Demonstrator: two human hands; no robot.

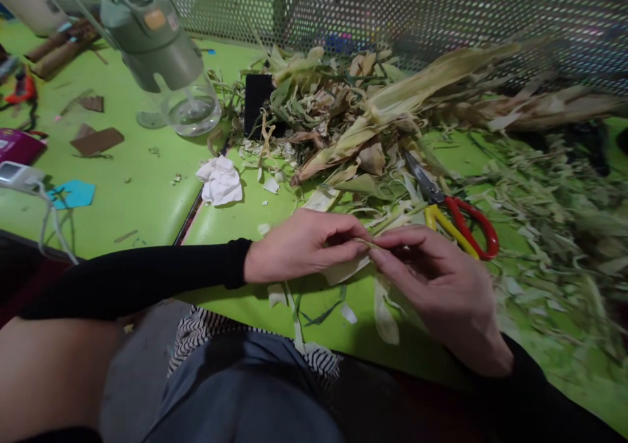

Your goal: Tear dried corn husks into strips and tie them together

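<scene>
My left hand (299,247) and my right hand (441,286) meet just over the table's near edge. Between their fingertips they pinch a thin strip of corn husk (367,241), mostly hidden by the fingers. Under my right hand hangs or lies a pale piece of husk (386,315); which of the two I cannot tell. A pair of scissors (428,188) with one red and one yellow handle rests behind my right hand, its blades pointing away. Farther back, a long dried corn husk (343,143) lies on a heap of husk scraps.
A green bottle with a clear base (161,57) stands at the back left. Left of my hands is a crumpled white tissue (220,181). Shredded husk (554,233) covers the right side of the green table (132,214). A perforated metal screen (235,11) borders the back.
</scene>
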